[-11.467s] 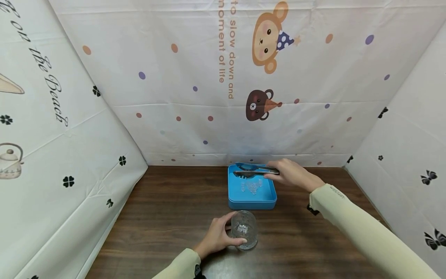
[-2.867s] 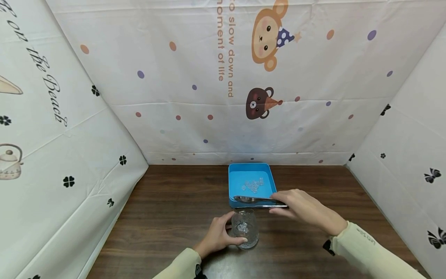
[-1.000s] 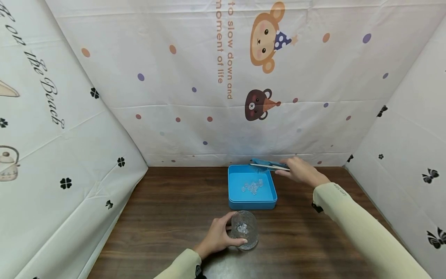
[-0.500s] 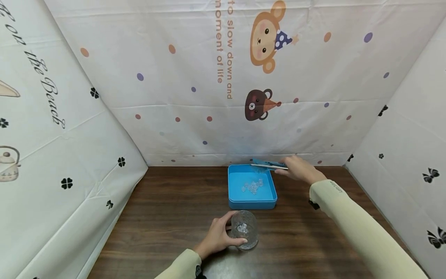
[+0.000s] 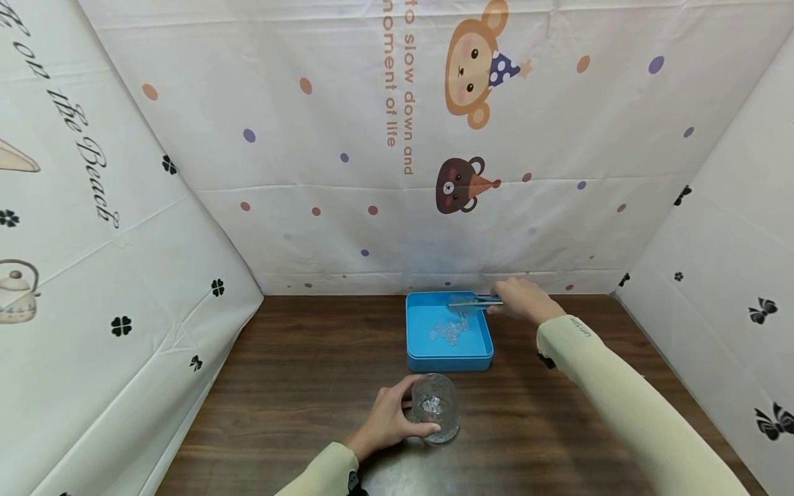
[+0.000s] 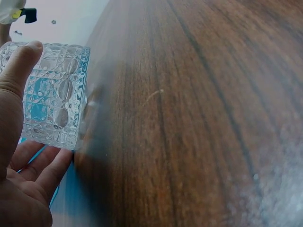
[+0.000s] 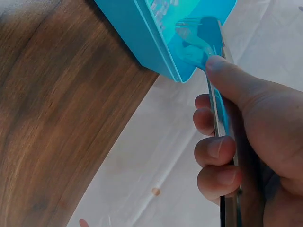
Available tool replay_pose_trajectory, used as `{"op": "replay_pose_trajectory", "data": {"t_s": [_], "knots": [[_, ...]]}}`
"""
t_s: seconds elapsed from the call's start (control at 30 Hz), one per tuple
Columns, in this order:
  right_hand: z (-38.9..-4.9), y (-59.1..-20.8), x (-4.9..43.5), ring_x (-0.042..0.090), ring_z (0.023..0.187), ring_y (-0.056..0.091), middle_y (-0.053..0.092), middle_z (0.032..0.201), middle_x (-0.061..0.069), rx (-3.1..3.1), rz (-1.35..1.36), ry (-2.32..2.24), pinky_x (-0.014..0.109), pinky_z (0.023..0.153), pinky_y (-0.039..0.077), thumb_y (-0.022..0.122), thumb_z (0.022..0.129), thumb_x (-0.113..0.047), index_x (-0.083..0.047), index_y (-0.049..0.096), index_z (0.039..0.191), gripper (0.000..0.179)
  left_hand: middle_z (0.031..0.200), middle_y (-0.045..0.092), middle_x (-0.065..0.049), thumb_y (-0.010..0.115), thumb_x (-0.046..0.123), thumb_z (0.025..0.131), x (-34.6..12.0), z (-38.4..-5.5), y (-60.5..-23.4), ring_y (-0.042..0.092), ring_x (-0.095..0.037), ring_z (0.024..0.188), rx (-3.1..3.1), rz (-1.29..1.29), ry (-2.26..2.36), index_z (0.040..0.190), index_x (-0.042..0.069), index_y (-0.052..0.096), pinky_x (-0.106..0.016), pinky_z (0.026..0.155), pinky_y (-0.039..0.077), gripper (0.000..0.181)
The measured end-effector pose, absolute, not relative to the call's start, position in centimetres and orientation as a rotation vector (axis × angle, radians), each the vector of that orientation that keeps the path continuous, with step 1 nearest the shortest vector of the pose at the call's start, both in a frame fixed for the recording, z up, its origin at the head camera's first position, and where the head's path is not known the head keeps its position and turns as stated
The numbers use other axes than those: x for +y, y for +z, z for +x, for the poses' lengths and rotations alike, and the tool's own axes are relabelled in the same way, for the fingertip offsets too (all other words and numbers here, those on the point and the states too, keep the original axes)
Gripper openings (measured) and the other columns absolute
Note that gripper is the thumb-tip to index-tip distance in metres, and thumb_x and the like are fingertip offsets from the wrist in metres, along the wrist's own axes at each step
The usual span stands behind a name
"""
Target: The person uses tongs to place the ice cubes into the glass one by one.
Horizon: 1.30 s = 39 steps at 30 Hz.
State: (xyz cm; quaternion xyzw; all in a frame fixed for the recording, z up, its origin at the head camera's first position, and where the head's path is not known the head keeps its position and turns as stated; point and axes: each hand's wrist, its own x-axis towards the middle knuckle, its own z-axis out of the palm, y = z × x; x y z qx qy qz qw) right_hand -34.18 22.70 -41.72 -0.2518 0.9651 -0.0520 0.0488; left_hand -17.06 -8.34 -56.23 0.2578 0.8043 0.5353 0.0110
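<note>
My left hand (image 5: 387,420) grips a clear cut-glass tumbler (image 5: 445,406) standing on the table, thumb on the near side and fingers on the far side. A few clear pieces show inside it. In the left wrist view, the diamond-patterned glass (image 6: 54,94) sits between thumb and fingers. My right hand (image 5: 522,300) holds metal tongs (image 7: 218,111), thumb on one arm and fingers curled round the other. Their tips reach into the back right of a blue square tray (image 5: 449,363), close by several clear, ice-like pieces (image 5: 449,333). The tong ends look partly blue from reflection.
Both items stand on a dark wood-grain table (image 5: 310,365), the tray just beyond the tumbler. A white printed cloth (image 5: 347,234) rises behind the table. More cloth walls flank it on the left (image 5: 155,275) and right (image 5: 713,289).
The tongs went from over the tray to above the tumbler, then back to the tray's rear. In the last half second they dipped lower into it. My left hand and the tumbler stayed put.
</note>
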Motion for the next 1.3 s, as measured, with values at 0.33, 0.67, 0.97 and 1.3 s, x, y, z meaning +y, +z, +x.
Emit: {"op": "replay_pose_trajectory", "data": {"t_s": [0.33, 0.67, 0.97, 1.3], "knots": [[-34.4, -42.3, 22.2, 0.017, 0.073, 0.064, 0.071, 0.089, 0.008, 2.944, -0.805, -0.075, 0.037, 0.065, 0.060, 0.080, 0.092, -0.025, -0.002, 0.075, 0.108, 0.029, 0.125, 0.067, -0.007, 0.090, 0.041, 0.080, -8.4, -17.2, -56.4, 0.071, -0.019, 0.107, 2.532, 0.795, 1.651, 0.141, 0.022, 0.056, -0.021, 0.086, 0.058, 0.073], [-34.6, -42.5, 22.1, 0.017, 0.071, 0.063, 0.070, 0.086, 0.005, 2.938, -0.790, -0.051, 0.037, 0.063, 0.060, 0.080, 0.092, -0.023, -0.002, 0.075, 0.107, 0.026, 0.125, 0.068, -0.006, 0.090, 0.041, 0.080, -8.3, -17.2, -56.5, 0.071, -0.017, 0.106, 2.530, 0.810, 1.659, 0.141, 0.021, 0.056, -0.021, 0.086, 0.058, 0.072], [-34.7, -42.9, 22.1, 0.016, 0.070, 0.062, 0.065, 0.081, 0.002, 2.922, -0.764, -0.002, 0.036, 0.061, 0.058, 0.080, 0.092, -0.027, -0.003, 0.074, 0.106, 0.028, 0.126, 0.067, -0.007, 0.090, 0.039, 0.080, -8.4, -17.2, -56.4, 0.071, -0.018, 0.107, 2.496, 0.783, 1.673, 0.141, 0.020, 0.056, -0.021, 0.087, 0.058, 0.072], [-34.8, -43.0, 22.0, 0.017, 0.070, 0.061, 0.066, 0.081, 0.002, 2.931, -0.764, -0.019, 0.037, 0.062, 0.058, 0.081, 0.091, -0.025, -0.003, 0.075, 0.105, 0.027, 0.126, 0.067, -0.008, 0.090, 0.038, 0.080, -8.4, -17.2, -56.2, 0.071, -0.021, 0.108, 2.487, 0.775, 1.685, 0.141, 0.020, 0.057, -0.023, 0.088, 0.058, 0.071]]}}
